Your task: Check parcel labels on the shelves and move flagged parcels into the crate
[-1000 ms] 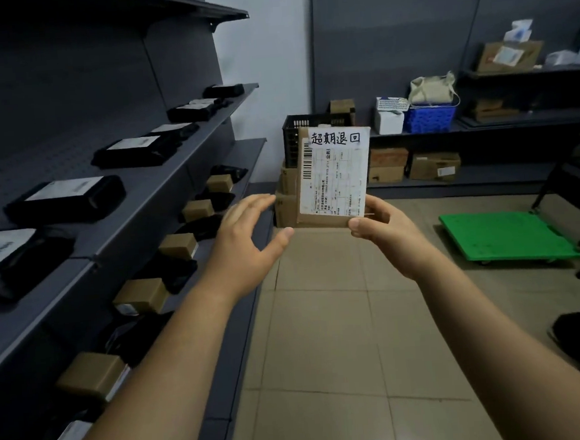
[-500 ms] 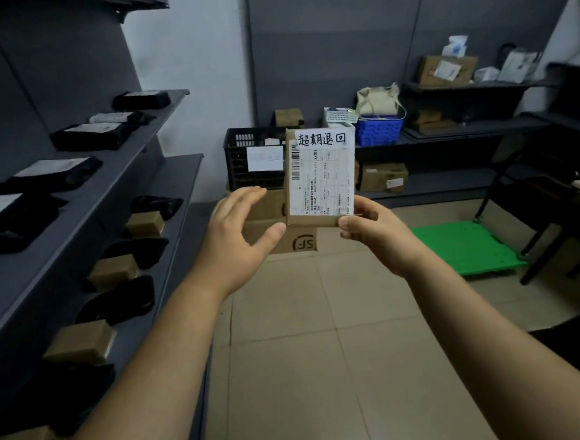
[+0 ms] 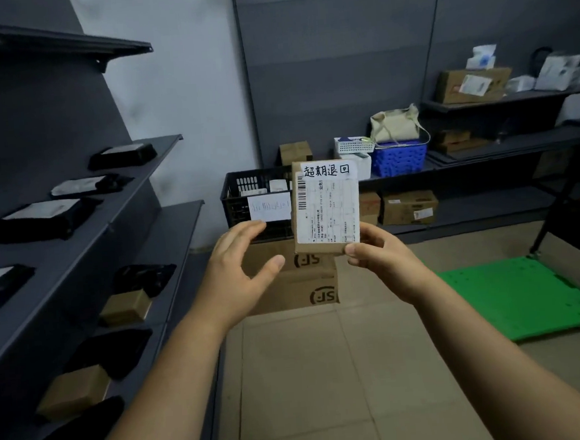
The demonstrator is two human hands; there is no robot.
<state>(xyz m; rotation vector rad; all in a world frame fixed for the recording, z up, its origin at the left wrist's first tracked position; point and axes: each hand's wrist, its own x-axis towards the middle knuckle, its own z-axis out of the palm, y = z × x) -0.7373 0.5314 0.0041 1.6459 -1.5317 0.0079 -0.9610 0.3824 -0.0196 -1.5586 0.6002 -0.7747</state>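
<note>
head view | right hand (image 3: 384,264) pinches bottom edge of small brown cardboard parcel with white label (image 3: 327,207), held upright in front of black plastic crate (image 3: 242,202) | left hand (image 3: 237,271) spread, fingers relaxed, just beside parcel, not touching

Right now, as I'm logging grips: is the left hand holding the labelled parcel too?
No, only the right hand pinches the parcel at its lower corner; the left hand hovers open beside it, not touching.
</note>
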